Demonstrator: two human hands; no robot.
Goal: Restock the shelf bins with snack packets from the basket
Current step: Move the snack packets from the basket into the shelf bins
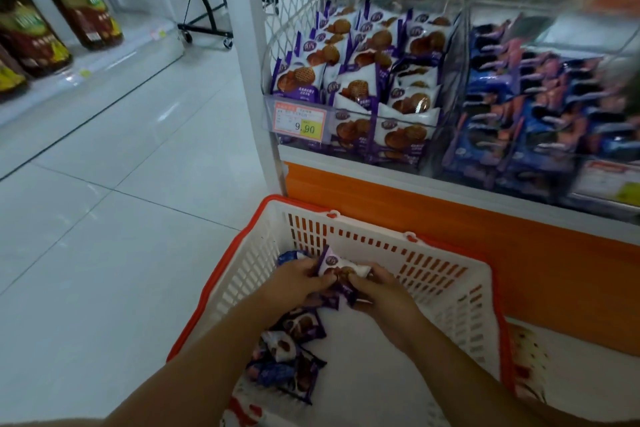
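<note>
Pale grey floor tiles (104,218) run down a shop aisle, with a white shelf unit on an orange base panel (450,218) at the right. On the front of the left clear bin (353,113) hangs a price tag (300,121), white and red with a yellow patch reading "9.90"; its smaller print is too fine to read. That bin is packed nearly full with stocked packets (363,55), white with purple edges, a round purple logo and a picture of brown waffle-patterned biscuits. The right clear bin (554,163) beside it holds blue packets (519,107), blurred so their writing cannot be read. A second tag (609,180) below it is blurred too.

On the floor just in front of the base panel stands the basket (450,288), white slotted plastic with a red rim. Both hands are inside it. The left hand (298,282) and the right hand (384,291) each curl their fingers round a snack packet (337,265), gripping it between them above the basket floor. It matches the left bin's stock: white with a purple end and a brown biscuit. Darker purple wrappers are bunched under it against the palms. Loose packets (298,350) in purple, white and blue lie in the basket under the left forearm.

Across the aisle, large dark bottles (79,7) with green-and-yellow labels stand on a low white shelf, and a black wheeled rack (204,21) stands behind.
</note>
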